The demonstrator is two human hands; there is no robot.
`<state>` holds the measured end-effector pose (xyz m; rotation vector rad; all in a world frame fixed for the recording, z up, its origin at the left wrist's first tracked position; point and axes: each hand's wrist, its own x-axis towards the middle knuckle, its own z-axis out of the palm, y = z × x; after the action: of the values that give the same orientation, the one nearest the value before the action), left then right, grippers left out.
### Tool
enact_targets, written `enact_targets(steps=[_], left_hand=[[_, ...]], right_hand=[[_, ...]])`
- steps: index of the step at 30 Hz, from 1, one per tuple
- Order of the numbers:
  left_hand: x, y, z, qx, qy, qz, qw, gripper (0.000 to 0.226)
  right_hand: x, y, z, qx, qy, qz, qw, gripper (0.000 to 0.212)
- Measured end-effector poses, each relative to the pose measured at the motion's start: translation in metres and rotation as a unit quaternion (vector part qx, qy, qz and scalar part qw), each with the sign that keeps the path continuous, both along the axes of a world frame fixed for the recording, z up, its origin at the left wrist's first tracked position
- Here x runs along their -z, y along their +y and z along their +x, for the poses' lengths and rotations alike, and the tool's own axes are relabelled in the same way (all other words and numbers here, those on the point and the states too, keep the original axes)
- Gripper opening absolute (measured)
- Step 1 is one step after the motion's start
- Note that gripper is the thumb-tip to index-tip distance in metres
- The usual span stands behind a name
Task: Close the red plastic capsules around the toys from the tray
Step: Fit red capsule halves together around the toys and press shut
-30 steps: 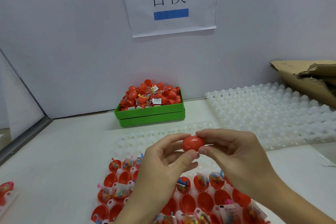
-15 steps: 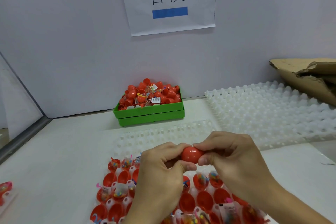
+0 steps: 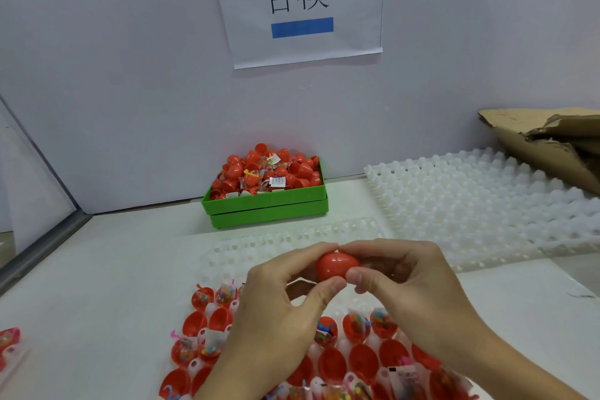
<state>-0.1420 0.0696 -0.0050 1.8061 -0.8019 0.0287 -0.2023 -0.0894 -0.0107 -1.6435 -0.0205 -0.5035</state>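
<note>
A red plastic capsule point(image 3: 334, 266) is held above the table between both hands. My left hand point(image 3: 279, 305) pinches its left end with thumb and forefinger. My right hand point(image 3: 406, 282) pinches its right end, thumb below and fingers over the top. The two halves look joined. Beneath the hands lies a white dimpled tray point(image 3: 246, 253) holding several open red capsule halves point(image 3: 332, 364), some with small bagged toys point(image 3: 324, 330) in them. My forearms hide part of the tray.
A green bin point(image 3: 269, 208) heaped with red capsules and bagged toys stands against the back wall. A large white dimpled tray point(image 3: 487, 204) lies at the right, torn cardboard point(image 3: 545, 143) behind it. A paper sign hangs on the wall. A red item point(image 3: 8, 339) lies at the left edge.
Both hands have squeezed closer together around the capsule and dropped slightly. The capsule's halves have come together.
</note>
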Motion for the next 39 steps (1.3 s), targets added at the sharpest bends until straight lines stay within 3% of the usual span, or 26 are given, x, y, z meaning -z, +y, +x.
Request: enact_targets(steps=[5,12,17,25,39], left_hand=[[0.0001,0.0005,0.0023,-0.011,-0.014,0.011,1.000,0.058],[-0.0023,-0.0009,0.0022,-0.001,0.019,-0.035,0.999,0.053],[0.0006,0.0018,0.0049,0.011,0.033,-0.041,0.999,0.033],[0.0041,0.0018,0.0071,-0.005,-0.002,-0.016,1.000,0.052],[0.0015,-0.0015,0.0026,-0.011,-0.005,-0.028,1.000,0.059]], right_hand=[[0.0007,-0.0012,-0.0002,-0.012,0.034,-0.007,0.999,0.026],[0.0018,-0.0072,0.0002,-0.006,0.048,-0.032,0.998,0.023],[0.0030,-0.0053,0.0005,-0.005,0.023,-0.033,0.999,0.025],[0.0056,-0.0044,0.0021,0.006,0.015,-0.016,1.000,0.027],[0.0033,-0.0043,0.0025,0.010,-0.013,-0.033,0.999,0.037]])
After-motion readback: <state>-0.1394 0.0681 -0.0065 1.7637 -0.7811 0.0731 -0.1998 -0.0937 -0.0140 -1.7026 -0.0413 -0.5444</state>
